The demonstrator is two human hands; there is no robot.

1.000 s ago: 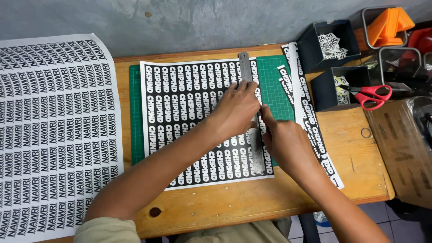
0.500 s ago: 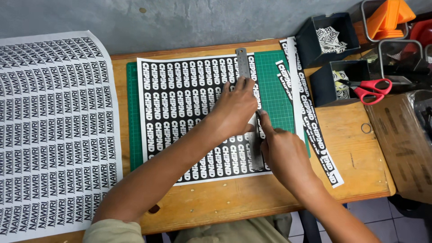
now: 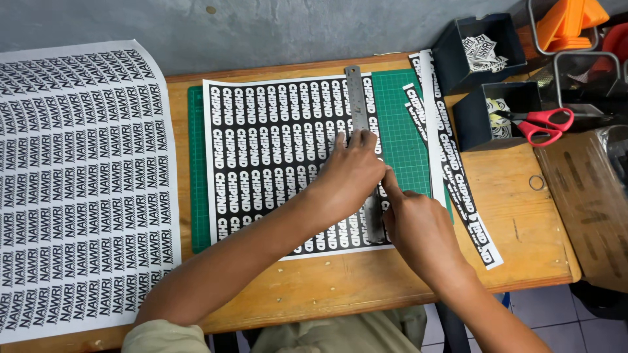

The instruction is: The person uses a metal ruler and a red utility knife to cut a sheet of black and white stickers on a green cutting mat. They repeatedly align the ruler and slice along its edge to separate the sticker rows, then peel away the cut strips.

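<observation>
Overhead view of a wooden workbench [image 3: 523,229]. A long steel ruler [image 3: 358,104] lies lengthwise down the right part of a printed sheet of black-and-white label stickers [image 3: 275,150], which rests on a green gridded cutting mat [image 3: 399,124]. The left hand [image 3: 350,176] lies flat, fingers spread and pressing down on the ruler's middle; it pins the ruler and grasps nothing. The right hand [image 3: 418,225] is closed with its forefinger extended along the ruler's right edge, just below the left hand's fingertips; whatever it holds is hidden under the fingers, so its grip cannot be read with certainty. The ruler's upper end projects well beyond both hands toward the far edge of the mat, while its lower end passes beneath them.

Risk, as a judgement: the left thumb and fingertips sit very close to the edge that the right forefinger follows, so a slip there could strike them. Pressure is applied only at mid-length; the unheld upper end may pivot, skewing the line across a row of labels.

Narrow cut strips of the same labels [image 3: 458,183] lie to the right. Beyond them stand two dark open boxes [image 3: 468,124] and red-handled scissors [image 3: 543,124]. A second large printed sheet [image 3: 78,183] lies at left.
</observation>
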